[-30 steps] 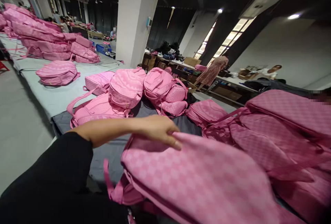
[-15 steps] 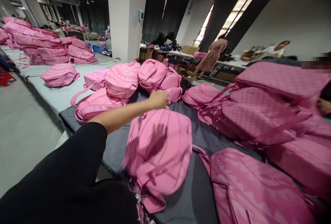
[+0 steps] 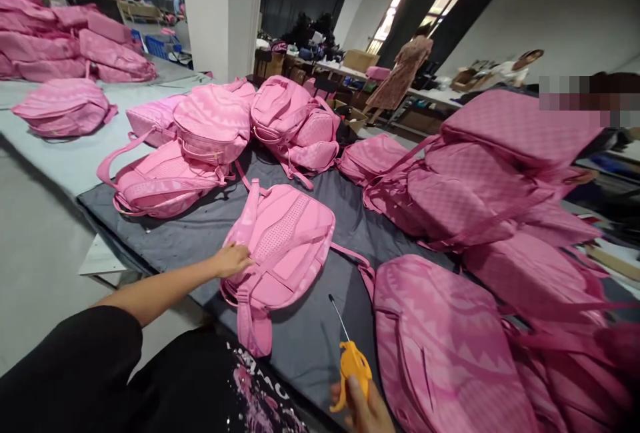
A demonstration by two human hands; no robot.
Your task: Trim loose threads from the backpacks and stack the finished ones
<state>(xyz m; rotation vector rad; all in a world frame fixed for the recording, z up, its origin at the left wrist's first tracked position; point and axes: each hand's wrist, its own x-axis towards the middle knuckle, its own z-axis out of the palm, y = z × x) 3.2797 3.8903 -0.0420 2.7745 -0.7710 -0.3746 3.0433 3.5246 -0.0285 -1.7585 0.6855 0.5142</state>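
A pink backpack lies with its padded back panel and straps facing up on the dark cloth. My left hand has its fingers curled over the backpack's near left side, by a shoulder strap; the fingertips are partly hidden. Low in the view, my right hand grips a yellow air blow gun, whose thin metal nozzle points up and away over the cloth, apart from the backpack. Just right of that hand lies another pink backpack with a wavy pattern.
Pink backpacks are heaped on the right, with a person partly visible behind. More backpacks stand at the table's far side. A larger pile sits far left beyond a single backpack. A white pillar rises behind the table.
The backpack was held up by its top in my left hand; now it lies on the cloth, and that hand has moved down to its left side. My right hand and the air blow gun have appeared.
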